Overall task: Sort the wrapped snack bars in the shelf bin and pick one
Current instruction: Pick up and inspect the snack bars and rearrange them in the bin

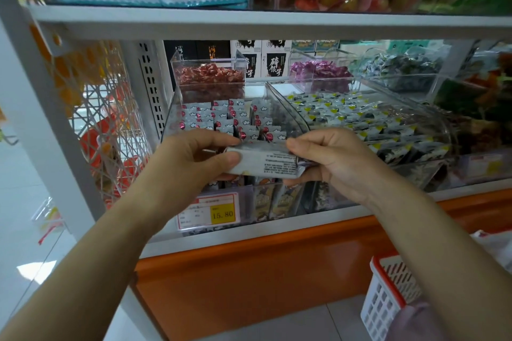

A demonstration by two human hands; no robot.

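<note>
A white wrapped snack bar [266, 162] with small black print lies level between my two hands, just in front of the clear shelf bin [173, 108]. My left hand [191, 158] grips its left end between thumb and fingers. My right hand [329, 158] pinches its crimped right end. Behind them, inside the bin, several grey-white snack bars [221, 117] with red dots stand upright in rows. My hands hide the bin's front rim.
A second clear bin [432, 122] of yellow-and-black wrapped snacks sits to the right. Bins of red and purple candy stand behind. A yellow price tag [223, 213] reads 15.80 below. A white-and-red shopping basket [388, 296] hangs at lower right. A wire rack stands left.
</note>
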